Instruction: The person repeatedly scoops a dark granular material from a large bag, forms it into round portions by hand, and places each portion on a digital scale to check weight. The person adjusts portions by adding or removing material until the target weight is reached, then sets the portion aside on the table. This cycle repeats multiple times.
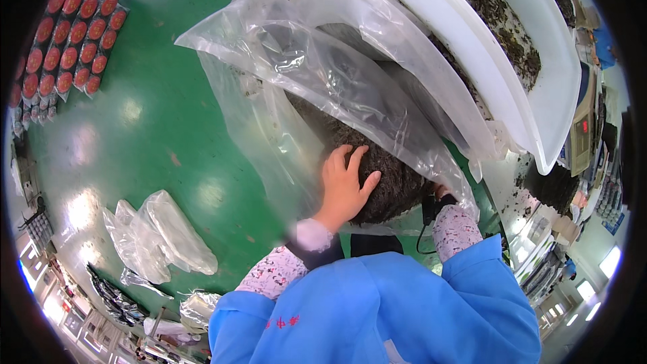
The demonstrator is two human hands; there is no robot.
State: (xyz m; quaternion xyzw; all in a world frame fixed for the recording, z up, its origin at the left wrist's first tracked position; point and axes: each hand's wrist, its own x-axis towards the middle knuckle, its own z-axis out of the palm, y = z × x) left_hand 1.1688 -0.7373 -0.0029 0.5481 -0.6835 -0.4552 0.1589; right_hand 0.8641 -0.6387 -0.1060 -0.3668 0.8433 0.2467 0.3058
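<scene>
A large clear plastic bag (259, 111) stands wide open in front of me. Inside it lies a heap of dark brown, dry, shredded material (391, 189), whose exact kind I cannot make out. My left hand (346, 182) rests on this heap, fingers spread and thumb apart, holding nothing. At the heap's right side, by the bag's rim, is my right hand (443, 193). Plastic and the sleeve cover most of that hand, so its grip is hidden. Something black shows just left of it, with a thin dark cord hanging below.
A long white tray (465, 47) with dark flaky material stands at the upper right. Beside it is a scale (581, 136). Rows of red-labelled packs (67, 40) lie on the green floor (158, 141) at the far left. Crumpled clear bags (158, 236) lie at the lower left.
</scene>
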